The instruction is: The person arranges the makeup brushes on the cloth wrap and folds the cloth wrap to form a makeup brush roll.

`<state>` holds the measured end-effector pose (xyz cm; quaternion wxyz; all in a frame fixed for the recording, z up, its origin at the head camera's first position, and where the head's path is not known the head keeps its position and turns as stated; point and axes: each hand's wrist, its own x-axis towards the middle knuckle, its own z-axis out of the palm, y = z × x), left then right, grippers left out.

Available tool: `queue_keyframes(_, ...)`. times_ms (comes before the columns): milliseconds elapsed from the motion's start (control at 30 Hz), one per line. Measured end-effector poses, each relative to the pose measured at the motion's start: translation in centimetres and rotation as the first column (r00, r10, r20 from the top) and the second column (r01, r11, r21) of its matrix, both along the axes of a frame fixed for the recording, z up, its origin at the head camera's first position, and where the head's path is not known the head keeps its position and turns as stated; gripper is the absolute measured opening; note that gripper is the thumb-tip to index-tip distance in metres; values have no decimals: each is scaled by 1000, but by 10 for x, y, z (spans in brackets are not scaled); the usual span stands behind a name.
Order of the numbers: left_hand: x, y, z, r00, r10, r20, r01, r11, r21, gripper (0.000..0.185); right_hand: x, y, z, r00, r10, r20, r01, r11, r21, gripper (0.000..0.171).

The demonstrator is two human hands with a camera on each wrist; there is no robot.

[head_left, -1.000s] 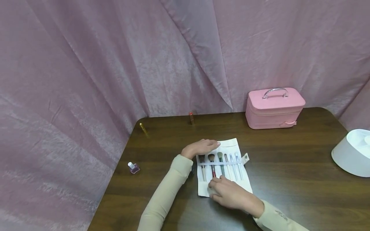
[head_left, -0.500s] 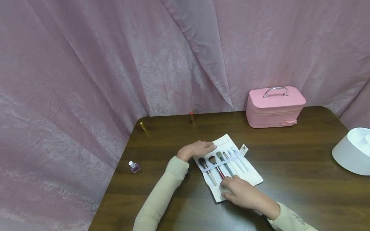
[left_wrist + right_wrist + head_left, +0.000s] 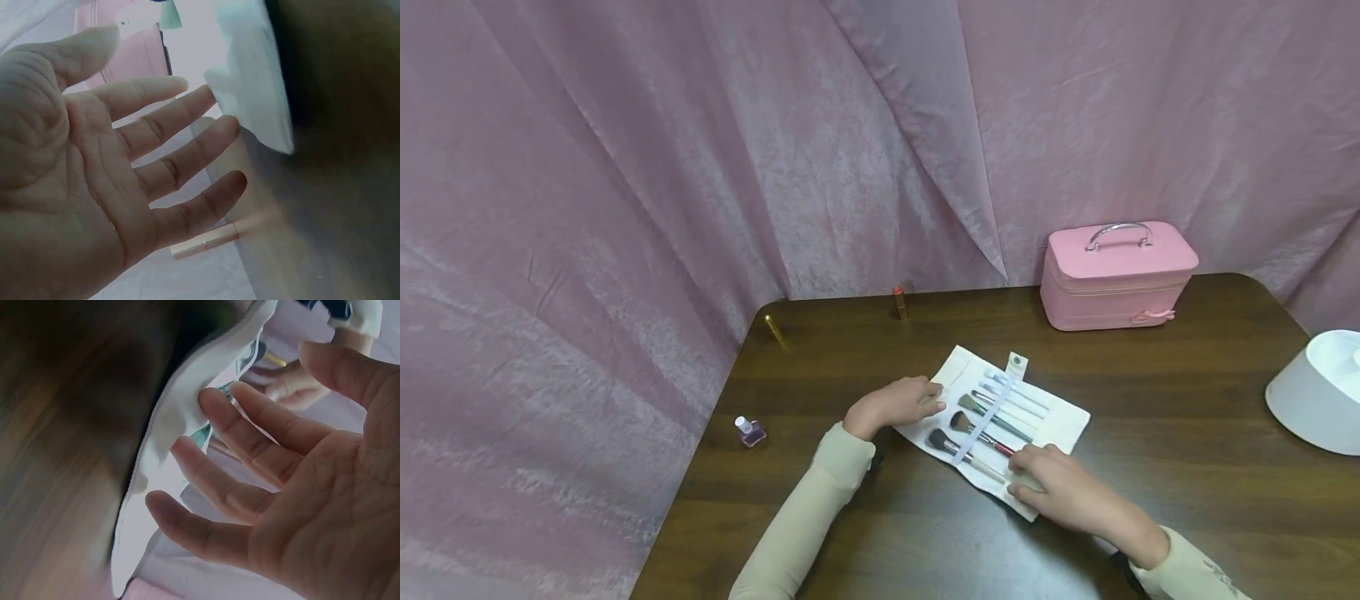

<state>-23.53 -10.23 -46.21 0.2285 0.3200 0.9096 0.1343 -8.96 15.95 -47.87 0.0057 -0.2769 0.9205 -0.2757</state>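
Note:
A white fabric brush roll (image 3: 1063, 425) lies unrolled and slanted on the brown table, its snap tab (image 3: 1017, 363) pointing to the back. Several makeup brushes sit under its pale elastic band, among them a dark-headed brush (image 3: 942, 440) and a green-headed brush (image 3: 972, 405). At the roll's left corner rests my left hand (image 3: 895, 406), fingers extended; the left wrist view has the fingertips at the edge of the cloth (image 3: 253, 81). My right hand (image 3: 1071, 492) touches the opposite, near-right edge with loosely bent fingers (image 3: 212, 487), nothing gripped in the palm.
A pink vanity case (image 3: 1120, 279) stands at the back right. A red-topped lipstick (image 3: 900, 303) and a gold tube (image 3: 774, 328) are near the back edge. Purple nail polish (image 3: 750, 431) is at the left, a white lampshade-like object (image 3: 1311, 400) at the right. A pink curtain (image 3: 700, 167) hangs behind.
The brush roll has turned counterclockwise on the table, its tab swinging from the right to the back. My left hand has shifted left and nearer, my right hand to the right.

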Motion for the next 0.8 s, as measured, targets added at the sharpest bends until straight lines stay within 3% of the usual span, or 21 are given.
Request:
queue_keyframes(300,21,-1,-2,989,-66,-136,47,989,-137,34,-2,13,1,996,-75,43,73,996,41,36)
queue_keyframes(567,33,-3,-5,991,-3,-131,-16,989,-146,37,-6,19,1,994,-89,59,85,994,64,49)
queue_keyframes(800,39,-3,-9,989,-9,-147,-11,991,-133,37,-12,23,-1,991,-106,82,101,993,63,50)
